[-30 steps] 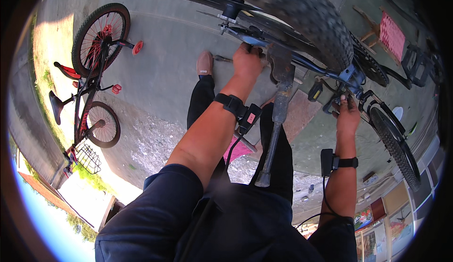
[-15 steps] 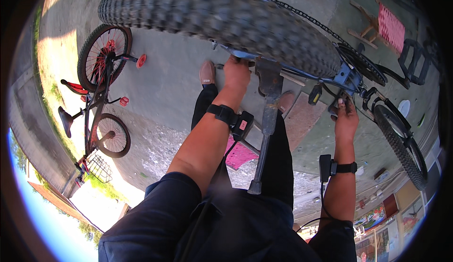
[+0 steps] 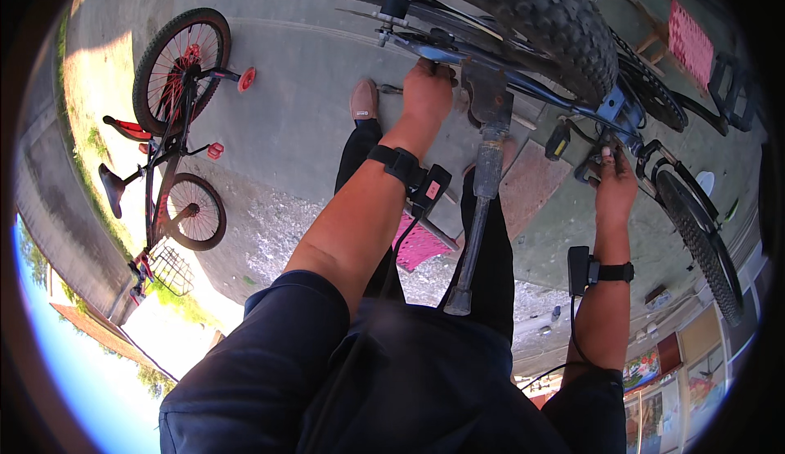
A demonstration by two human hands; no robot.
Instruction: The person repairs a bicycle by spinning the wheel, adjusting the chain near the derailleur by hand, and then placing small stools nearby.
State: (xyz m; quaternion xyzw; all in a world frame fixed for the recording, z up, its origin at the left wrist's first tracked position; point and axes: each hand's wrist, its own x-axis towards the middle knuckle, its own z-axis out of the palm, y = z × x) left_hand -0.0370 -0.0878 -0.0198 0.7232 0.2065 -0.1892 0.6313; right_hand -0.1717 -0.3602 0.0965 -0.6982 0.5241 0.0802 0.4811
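A blue bicycle frame (image 3: 523, 82) with a knobby-tyred wheel (image 3: 523, 12) stands tilted in front of me. My left hand (image 3: 428, 94) is closed around the frame tube near the wheel axle, its fingertips partly hidden. Just right of it, a worn metal kickstand (image 3: 484, 168) is fixed to the frame and points toward me. My right hand (image 3: 615, 180) has its fingers closed under the frame by the chainring (image 3: 650, 86). What it pinches is small, dark and hard to make out. Beside that hand is a black pedal (image 3: 558, 139).
On the left a smaller bicycle with red wheel spokes (image 3: 181, 78) stands on the concrete floor (image 3: 286, 135). A stool with pink webbing (image 3: 691, 41) sits at the far right, and more pink webbing (image 3: 421, 245) shows by my legs. The bicycle's other wheel (image 3: 695, 241) is at the right.
The bicycle has tipped away from me, its near wheel shifting up and right so the axle and frame tubes show more. Both hands keep their places on it.
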